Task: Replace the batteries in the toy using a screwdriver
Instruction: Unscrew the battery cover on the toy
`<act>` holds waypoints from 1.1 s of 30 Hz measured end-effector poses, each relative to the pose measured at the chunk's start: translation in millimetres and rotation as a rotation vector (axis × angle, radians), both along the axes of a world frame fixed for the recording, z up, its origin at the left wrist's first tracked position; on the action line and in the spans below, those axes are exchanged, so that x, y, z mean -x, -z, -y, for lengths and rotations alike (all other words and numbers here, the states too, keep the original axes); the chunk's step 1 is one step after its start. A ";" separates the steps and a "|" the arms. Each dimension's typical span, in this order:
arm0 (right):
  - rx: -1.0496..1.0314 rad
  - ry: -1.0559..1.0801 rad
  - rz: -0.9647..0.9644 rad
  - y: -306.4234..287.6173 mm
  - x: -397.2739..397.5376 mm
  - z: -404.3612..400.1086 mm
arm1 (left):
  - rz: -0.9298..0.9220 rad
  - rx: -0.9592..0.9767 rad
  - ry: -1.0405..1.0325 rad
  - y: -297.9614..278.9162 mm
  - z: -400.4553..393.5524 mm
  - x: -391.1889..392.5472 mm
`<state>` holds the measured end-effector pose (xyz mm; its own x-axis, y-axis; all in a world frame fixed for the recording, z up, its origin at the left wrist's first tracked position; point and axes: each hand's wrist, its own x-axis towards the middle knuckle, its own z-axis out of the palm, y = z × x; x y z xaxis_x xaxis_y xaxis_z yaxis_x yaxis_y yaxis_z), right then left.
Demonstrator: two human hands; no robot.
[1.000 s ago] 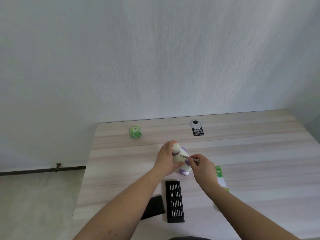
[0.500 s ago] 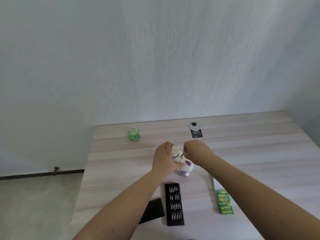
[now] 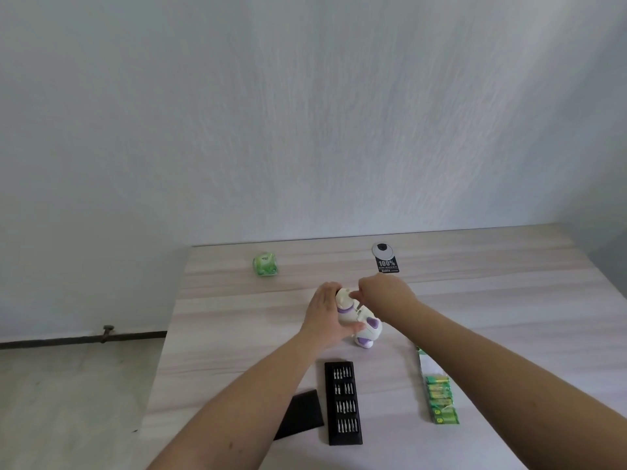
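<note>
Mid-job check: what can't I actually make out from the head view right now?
- Screwdriver: hidden inside the right hand; its tip cannot be seen.
- Toy battery cover and screw: covered by both hands; the left hand wraps the body.
- Bit case: bits too small to tell types.
- Battery pack: label too small and blurred.
- Black sticker: only "100%" legible.

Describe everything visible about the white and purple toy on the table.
The toy is a small figure of glossy white plastic with purple patches: a band near its upper part and spots lower down. It lies tilted on the pale wood table, near the middle. The left hand grips its upper part, thumb across the front. The right hand reaches in from above, fingers curled at its top; what they hold is hidden. No battery cover shows.
</note>
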<state>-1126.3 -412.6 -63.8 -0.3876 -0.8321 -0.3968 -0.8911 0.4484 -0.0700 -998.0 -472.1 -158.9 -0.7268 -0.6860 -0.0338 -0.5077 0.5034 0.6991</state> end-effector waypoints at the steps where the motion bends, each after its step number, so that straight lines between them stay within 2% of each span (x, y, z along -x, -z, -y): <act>1: 0.000 0.020 0.023 1.1 0.1 0.4 | 0.012 -0.025 0.001 -1.8 0.7 0.4; 6: 0.072 0.057 0.128 4.9 3.1 -3.6 | 0.036 -0.066 -0.012 -4.6 -0.5 3.4; 13: 0.045 -0.088 0.069 3.6 6.7 -7.3 | 0.028 -0.039 -0.024 -0.3 1.0 4.7; 22: -0.032 -0.044 -0.060 0.6 -1.9 -0.9 | 0.056 -0.061 -0.019 -4.9 0.6 6.1; 28: 0.060 -0.048 0.027 10.6 -1.1 2.2 | 0.058 -0.040 -0.010 -4.9 1.7 6.8; 33: -0.001 -0.042 0.012 9.7 3.4 1.7 | 0.060 -0.051 -0.006 -7.1 0.4 5.6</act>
